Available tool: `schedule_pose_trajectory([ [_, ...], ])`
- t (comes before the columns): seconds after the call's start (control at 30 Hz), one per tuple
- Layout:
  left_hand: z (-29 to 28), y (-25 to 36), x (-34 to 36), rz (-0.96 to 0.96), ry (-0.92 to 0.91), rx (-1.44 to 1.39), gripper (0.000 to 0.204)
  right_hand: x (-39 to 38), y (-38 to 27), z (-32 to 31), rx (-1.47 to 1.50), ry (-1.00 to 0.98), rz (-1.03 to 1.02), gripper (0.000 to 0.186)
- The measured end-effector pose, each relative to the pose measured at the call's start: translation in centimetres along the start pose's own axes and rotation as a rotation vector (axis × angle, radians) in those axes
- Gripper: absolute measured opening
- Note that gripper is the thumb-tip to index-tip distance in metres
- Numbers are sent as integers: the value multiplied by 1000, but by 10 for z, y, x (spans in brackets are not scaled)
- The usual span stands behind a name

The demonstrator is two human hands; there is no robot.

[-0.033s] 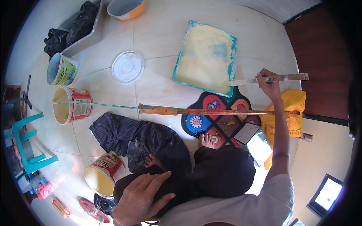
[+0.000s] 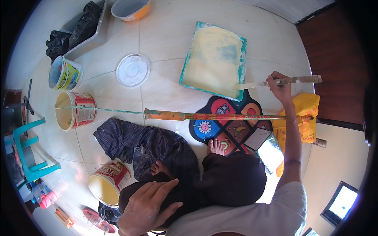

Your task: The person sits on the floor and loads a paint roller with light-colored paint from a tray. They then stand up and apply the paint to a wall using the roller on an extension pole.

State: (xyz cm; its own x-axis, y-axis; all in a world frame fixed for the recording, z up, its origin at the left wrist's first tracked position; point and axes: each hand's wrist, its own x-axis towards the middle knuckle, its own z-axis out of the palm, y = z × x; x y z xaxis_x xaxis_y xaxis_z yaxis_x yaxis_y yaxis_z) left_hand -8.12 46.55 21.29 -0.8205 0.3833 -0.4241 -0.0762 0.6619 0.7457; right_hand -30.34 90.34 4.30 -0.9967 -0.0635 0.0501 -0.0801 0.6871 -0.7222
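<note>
My right hand [image 2: 280, 87] grips a flat, paint-marked stick [image 2: 303, 80], whose pale tip dips into cream paint at the lower right of a teal-edged tray [image 2: 189, 59]. Below it, a long paint-streaked pole with an orange sleeve [image 2: 164, 114] lies across, from a red-and-white bucket of cream paint [image 2: 82, 112] toward a yellow bag [image 2: 305, 102], passing over a colourful padded mat [image 2: 204, 126]. My left hand [image 2: 147, 202] rests with loosely spread fingers on my dark-clothed knee, holding nothing.
Around me are a second cream-paint bucket [image 2: 112, 175], a smaller bucket [image 2: 69, 74], a white lid [image 2: 133, 70], a basin [image 2: 131, 11], black bags in a tub [image 2: 82, 27], a checked cloth [image 2: 118, 135], a teal chair [image 2: 29, 169] and a bright-surfaced object [image 2: 269, 151] right of my foot.
The stick in my right hand has shifted very slightly to the left, its tip a little farther into the tray. My left hand stays where it was.
</note>
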Motion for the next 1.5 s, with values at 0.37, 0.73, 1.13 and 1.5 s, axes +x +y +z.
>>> schedule_pose_trajectory([
  [0.37, -1, 3, 0, -25, 10, -6, 46, -1, -30, 48, 57, -27, -61, 27],
  [0.73, -1, 0, 5, -18, 4, -14, 45, -11, 6, 4, -101, 24, 12, 28],
  [1.13, -2, 2, 1, -34, 14, -16, 46, -26, -3, 11, -27, 15, 32, 27],
  [1.5, -1, 5, 0, -39, 12, -13, 47, -41, -17, 30, 81, -8, 88, 24],
])
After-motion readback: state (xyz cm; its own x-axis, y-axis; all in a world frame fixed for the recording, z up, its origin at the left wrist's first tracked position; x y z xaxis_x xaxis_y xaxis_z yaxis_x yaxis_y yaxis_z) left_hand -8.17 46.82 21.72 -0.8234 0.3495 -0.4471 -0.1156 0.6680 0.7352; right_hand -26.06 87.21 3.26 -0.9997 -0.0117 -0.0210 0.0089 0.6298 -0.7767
